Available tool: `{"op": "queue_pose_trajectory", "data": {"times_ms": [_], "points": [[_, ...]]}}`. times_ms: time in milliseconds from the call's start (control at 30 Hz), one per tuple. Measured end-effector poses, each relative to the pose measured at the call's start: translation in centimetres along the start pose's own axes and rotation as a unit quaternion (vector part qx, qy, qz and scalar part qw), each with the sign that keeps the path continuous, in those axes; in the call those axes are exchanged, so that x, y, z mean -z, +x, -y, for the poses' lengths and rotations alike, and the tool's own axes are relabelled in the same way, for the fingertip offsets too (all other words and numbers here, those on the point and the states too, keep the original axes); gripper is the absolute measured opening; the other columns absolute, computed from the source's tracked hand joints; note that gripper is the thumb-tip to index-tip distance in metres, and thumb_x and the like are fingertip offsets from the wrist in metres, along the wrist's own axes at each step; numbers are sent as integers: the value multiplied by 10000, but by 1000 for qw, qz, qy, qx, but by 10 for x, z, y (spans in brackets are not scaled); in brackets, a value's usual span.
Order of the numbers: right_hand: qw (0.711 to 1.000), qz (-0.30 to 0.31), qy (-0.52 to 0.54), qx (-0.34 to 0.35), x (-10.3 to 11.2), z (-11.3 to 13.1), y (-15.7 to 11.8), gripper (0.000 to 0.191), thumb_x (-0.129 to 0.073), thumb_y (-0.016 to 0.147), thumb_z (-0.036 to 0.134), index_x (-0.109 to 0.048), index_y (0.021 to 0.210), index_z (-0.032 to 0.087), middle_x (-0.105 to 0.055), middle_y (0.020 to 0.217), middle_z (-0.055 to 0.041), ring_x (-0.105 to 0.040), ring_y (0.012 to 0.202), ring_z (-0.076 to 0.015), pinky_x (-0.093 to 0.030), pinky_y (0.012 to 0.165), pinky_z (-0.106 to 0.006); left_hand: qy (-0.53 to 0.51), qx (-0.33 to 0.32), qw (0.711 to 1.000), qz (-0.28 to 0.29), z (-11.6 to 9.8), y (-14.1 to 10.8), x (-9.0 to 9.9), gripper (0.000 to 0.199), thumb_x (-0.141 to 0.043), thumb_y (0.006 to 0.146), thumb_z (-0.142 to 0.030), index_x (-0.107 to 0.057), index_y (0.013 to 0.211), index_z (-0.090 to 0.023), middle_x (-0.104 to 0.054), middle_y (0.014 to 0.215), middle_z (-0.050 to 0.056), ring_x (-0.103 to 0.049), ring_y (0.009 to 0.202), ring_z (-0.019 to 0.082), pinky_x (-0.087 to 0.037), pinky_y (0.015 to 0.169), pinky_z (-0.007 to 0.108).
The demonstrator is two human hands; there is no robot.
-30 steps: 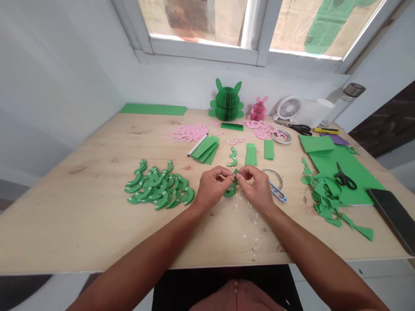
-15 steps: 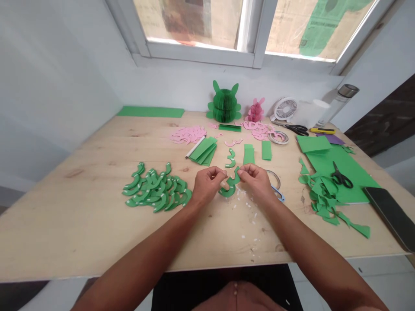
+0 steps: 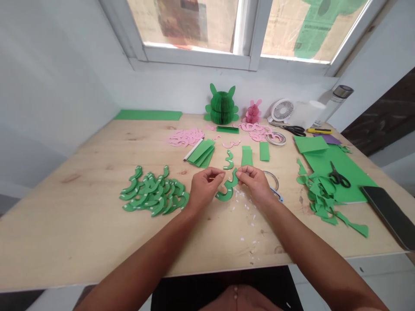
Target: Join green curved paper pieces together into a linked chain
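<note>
L grip, tips tog., now apart from R grip, clamped on end of grn strip.

tabletop is smooth, matt wood w/ visible grain & knots. curvy cutouts, lg sheet & scraps look like matt paper; honeycomb fig. is pleated paper, ridged. fan looks plastic, flask cap shiny metal, phone smooth & sl. glossy.

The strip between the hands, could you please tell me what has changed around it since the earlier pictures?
The left hand has come away from the upper tip of the strip and moved left; the right hand still holds that tip. The green pile and phone stayed put.
</note>
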State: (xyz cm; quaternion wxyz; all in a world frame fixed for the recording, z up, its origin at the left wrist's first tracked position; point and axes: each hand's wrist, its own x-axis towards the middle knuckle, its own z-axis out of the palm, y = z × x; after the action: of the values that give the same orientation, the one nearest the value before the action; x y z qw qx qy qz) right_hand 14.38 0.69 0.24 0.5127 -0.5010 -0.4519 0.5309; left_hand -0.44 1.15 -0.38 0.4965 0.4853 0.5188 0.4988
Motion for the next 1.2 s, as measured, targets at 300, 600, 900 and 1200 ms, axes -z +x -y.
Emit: {"op": "queue_pose_trajectory", "data": {"times_ms": [300, 600, 900, 1200], "points": [[1000, 9, 9, 7, -1, -2, 1, 194, -678, 627, 340, -584, 638, 171, -539, 531, 37, -454, 500, -94, -362, 501, -225, -25, 39, 996, 74, -11, -7, -3, 190, -676, 634, -332, -675, 696, -152, -629, 614, 8, -535, 451, 95, -424, 448, 212], [999, 32, 5, -8, -1, -9, -2, 228, -678, 646, 365, -574, 675, 164, -517, 524, 49, -413, 460, -80, -285, 454, -213, -28, 36, 996, 80, -9, -7, -4, 221, -673, 631, -363, -630, 644, -147, -600, 579, -1, -497, 433, 80, -425, 410, 193], [998, 57, 20, -12, 0, -12, -1, 210, -685, 658, 336, -574, 677, 158, -477, 501, 61, -366, 454, -65, -237, 451, -213, -32, 52, 995, 74, -6, -7, -4, 210, -659, 618, -342, -599, 588, -142, -572, 531, -10, -453, 403, 66, -392, 398, 185], [999, 30, 17, -7, 0, -5, -1, 195, -676, 653, 339, -592, 667, 164, -523, 526, 35, -426, 499, -89, -304, 496, -230, -54, 62, 991, 103, -5, -2, -2, 221, -672, 614, -346, -655, 670, -132, -629, 640, 31, -497, 484, 88, -416, 462, 209]]}}
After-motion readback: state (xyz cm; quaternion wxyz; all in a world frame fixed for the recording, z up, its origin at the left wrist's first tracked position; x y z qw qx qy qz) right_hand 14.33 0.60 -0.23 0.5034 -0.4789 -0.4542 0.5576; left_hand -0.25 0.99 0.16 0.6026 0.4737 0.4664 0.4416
